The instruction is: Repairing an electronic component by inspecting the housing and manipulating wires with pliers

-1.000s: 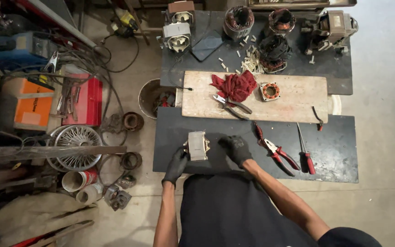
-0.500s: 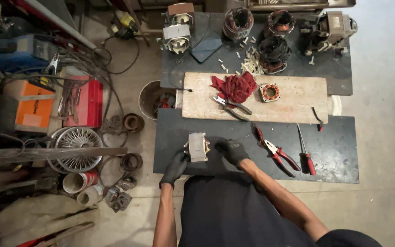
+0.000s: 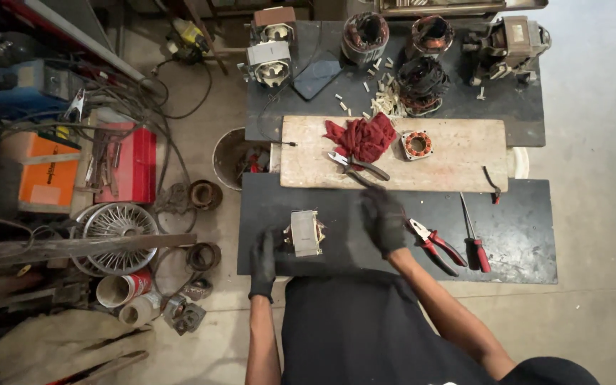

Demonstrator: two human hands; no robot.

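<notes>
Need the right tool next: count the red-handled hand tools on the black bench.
2. The red-handled pliers lie just right of the gloved right hand; the red-handled screwdriver lies further right. More could be hidden under the red rag.

The right hand (image 3: 383, 221) has let go of the small transformer (image 3: 305, 232) and lifted away — the left hand (image 3: 263, 264) alone stays beside it.

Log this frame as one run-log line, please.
left hand: gloved, on small transformer | right hand: gloved, empty, lifted near red-handled pliers | surface: dark table
</notes>
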